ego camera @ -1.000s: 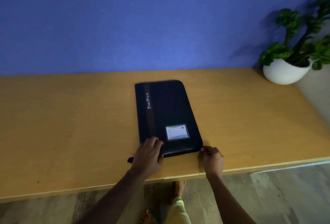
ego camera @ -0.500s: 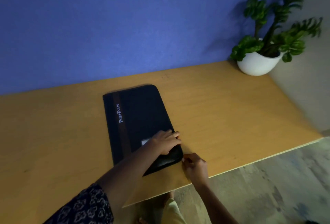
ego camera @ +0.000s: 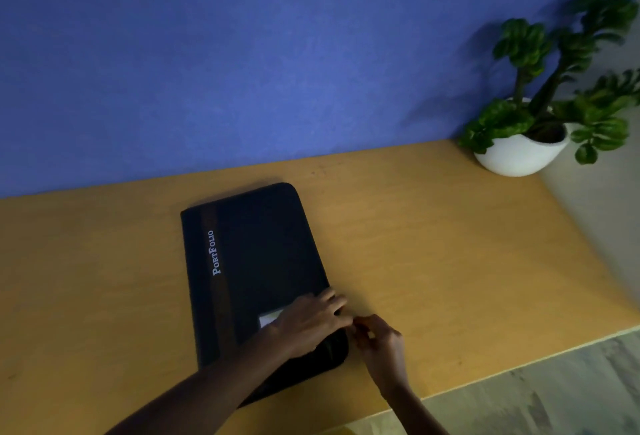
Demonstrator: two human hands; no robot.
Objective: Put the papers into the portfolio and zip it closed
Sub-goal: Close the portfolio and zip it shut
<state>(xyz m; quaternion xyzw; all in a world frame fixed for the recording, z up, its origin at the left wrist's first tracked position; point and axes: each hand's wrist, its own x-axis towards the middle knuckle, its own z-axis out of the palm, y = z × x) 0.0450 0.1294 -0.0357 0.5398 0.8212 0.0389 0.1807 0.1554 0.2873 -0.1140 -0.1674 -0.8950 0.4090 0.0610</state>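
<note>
The black portfolio (ego camera: pixel 256 261) lies flat on the counter (ego camera: pixel 433 244). The left hand (ego camera: pixel 311 325) presses flat on its near right corner, fingers spread. The right hand (ego camera: pixel 379 339) pinches at that edge; I cannot tell what its grip holds.

The wooden yellow tabletop (ego camera: pixel 433 244) lies bare on both sides of the flat black zippered portfolio (ego camera: pixel 256 261), which occupies its middle from near the back edge to the front edge. Both hands crowd the portfolio's near right corner. A white bowl-shaped pot with a green leafy plant (ego camera: pixel 523 154) blocks the far right corner against the blue wall (ego camera: pixel 242 53).
</note>
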